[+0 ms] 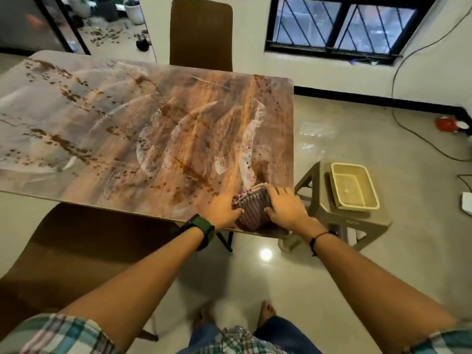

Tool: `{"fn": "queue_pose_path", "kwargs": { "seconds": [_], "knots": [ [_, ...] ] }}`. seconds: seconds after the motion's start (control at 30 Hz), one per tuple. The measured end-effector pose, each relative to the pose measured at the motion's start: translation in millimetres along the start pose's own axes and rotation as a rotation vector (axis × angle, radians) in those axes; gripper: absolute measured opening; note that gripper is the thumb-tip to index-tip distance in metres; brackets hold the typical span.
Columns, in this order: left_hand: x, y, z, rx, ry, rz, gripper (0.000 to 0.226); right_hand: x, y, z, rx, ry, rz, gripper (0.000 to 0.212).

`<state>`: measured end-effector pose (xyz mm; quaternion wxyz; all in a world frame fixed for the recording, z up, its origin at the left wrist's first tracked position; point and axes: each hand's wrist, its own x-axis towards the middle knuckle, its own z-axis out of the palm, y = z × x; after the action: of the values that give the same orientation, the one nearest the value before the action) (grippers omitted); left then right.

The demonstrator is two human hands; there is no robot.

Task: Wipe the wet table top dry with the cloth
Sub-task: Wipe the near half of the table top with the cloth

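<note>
A folded red-and-white checked cloth (251, 209) lies on the near right corner of the table top (143, 129), a brown marbled surface streaked with pale wet smears and dotted with droplets. My left hand (221, 210) presses on the cloth's left side, with a dark watch on that wrist. My right hand (286, 206) grips the cloth's right side, fingers curled over its top edge. Both hands hold the cloth against the table.
A brown chair (201, 34) stands at the table's far side, and another brown chair (76, 251) is tucked in at the near left. To the right, a grey plastic stool (357, 223) carries a beige tub (353, 185). Cables and a red object (447, 124) lie on the tiled floor.
</note>
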<state>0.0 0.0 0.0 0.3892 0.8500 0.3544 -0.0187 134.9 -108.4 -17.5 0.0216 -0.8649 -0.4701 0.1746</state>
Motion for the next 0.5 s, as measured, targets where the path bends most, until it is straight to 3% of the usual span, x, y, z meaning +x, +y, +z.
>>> {"fn": "queue_pose_path", "kwargs": {
  "seconds": [0.1, 0.23, 0.33, 0.4, 0.5],
  "knots": [
    [3, 12, 18, -0.106, 0.070, -0.164, 0.032, -3, 6, 11, -0.058, 0.043, -0.009, 0.065],
    [12, 22, 35, -0.066, 0.164, -0.283, 0.004, 3, 11, 13, -0.064, 0.117, -0.134, 0.049],
    [14, 24, 47, -0.061, 0.267, -0.263, 0.030, 9, 17, 12, -0.012, 0.085, -0.213, 0.037],
    [9, 27, 52, -0.162, 0.333, -0.300, 0.011, 11, 22, 12, 0.087, 0.077, -0.252, 0.030],
    [0, 30, 55, -0.536, 0.327, -0.461, 0.053, 12, 29, 4, 0.329, 0.032, -0.236, 0.025]
  ]
}}
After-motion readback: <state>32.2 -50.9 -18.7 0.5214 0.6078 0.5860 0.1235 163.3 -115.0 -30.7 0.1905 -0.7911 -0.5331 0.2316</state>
